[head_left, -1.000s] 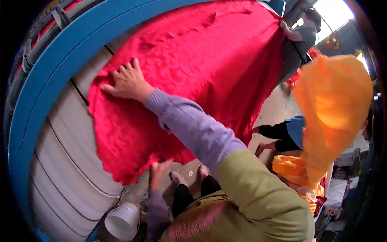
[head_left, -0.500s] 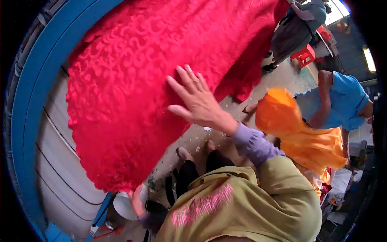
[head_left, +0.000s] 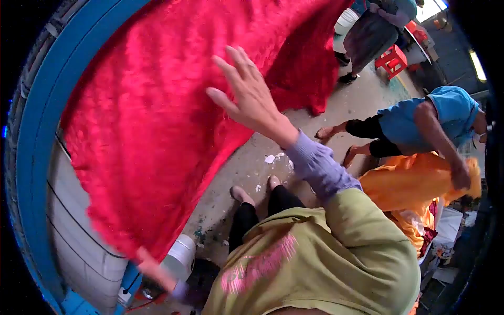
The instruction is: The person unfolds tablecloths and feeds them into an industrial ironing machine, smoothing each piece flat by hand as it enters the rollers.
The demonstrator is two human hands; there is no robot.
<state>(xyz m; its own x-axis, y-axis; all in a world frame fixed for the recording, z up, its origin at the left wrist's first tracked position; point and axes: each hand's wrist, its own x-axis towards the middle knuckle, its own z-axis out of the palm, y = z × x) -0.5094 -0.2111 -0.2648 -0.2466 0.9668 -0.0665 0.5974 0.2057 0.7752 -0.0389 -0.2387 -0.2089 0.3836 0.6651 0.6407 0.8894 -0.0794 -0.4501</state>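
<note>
A wide red cloth [head_left: 152, 121] spreads over the machine in front of me, rippling and smeared by motion. At its near lower corner my left hand [head_left: 156, 271], blurred, is closed on the cloth's edge. My right hand [head_left: 251, 94] is held out over the cloth's right part, fingers stretched and apart, gripping nothing. The cloth's right edge hangs down toward the floor.
A blue curved frame [head_left: 31, 157] with a pale panel [head_left: 79, 231] borders the left. A white bucket [head_left: 182, 251] stands by my left hand. To the right, a person in blue [head_left: 451, 113] handles orange cloth [head_left: 404, 181]. Farther back are another person [head_left: 370, 42] and a red stool [head_left: 391, 61].
My left hand has moved left and down, pulling the cloth's corner, and the cloth now ripples. My right hand has risen slightly up and left. The person in blue has lowered the orange cloth.
</note>
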